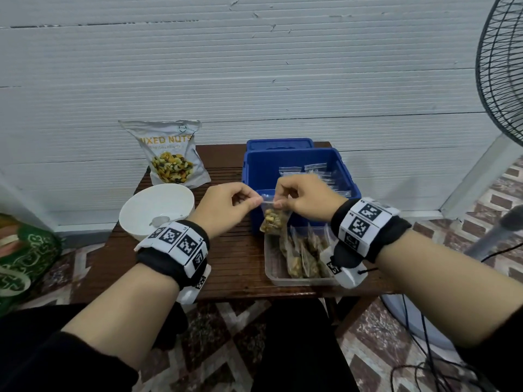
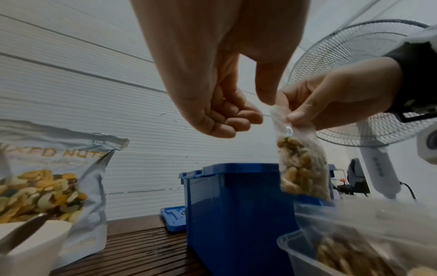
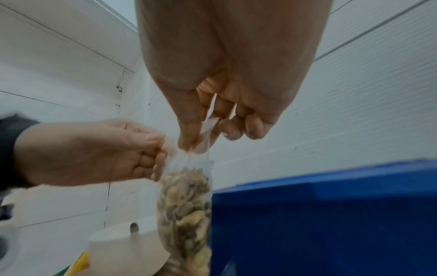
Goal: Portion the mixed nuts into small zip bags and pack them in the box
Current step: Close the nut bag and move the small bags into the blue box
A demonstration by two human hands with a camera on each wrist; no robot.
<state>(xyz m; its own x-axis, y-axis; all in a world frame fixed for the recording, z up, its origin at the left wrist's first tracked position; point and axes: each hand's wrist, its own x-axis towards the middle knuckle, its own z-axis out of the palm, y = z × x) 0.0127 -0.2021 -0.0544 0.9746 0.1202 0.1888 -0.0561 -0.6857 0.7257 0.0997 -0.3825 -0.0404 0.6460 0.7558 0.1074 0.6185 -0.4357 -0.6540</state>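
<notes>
My left hand (image 1: pixel 226 206) and right hand (image 1: pixel 304 198) pinch the top edge of a hanging, nut-filled zip bag (image 1: pixel 274 219) between curled fingers (image 2: pixel 296 116).

Two hands: the left (image 1: pixel 226 205) and the right (image 1: pixel 304 200). One filled zip bag (image 1: pixel 274 219) hangs between them. One blue box (image 1: pixel 300 172) with one lid (image 1: pixel 278 143) behind it; inside are several empty bags (image 1: pixel 315 169), too overlapped to count. One clear tray (image 1: pixel 273 267) holds several filled bags (image 1: pixel 304 254), their number unclear. One white bowl (image 1: pixel 157 210) with one spoon (image 1: pixel 161 221). One nut pouch (image 1: pixel 171 154). One worktop (image 1: pixel 232 261). One fan (image 1: pixel 501 66).
</notes>
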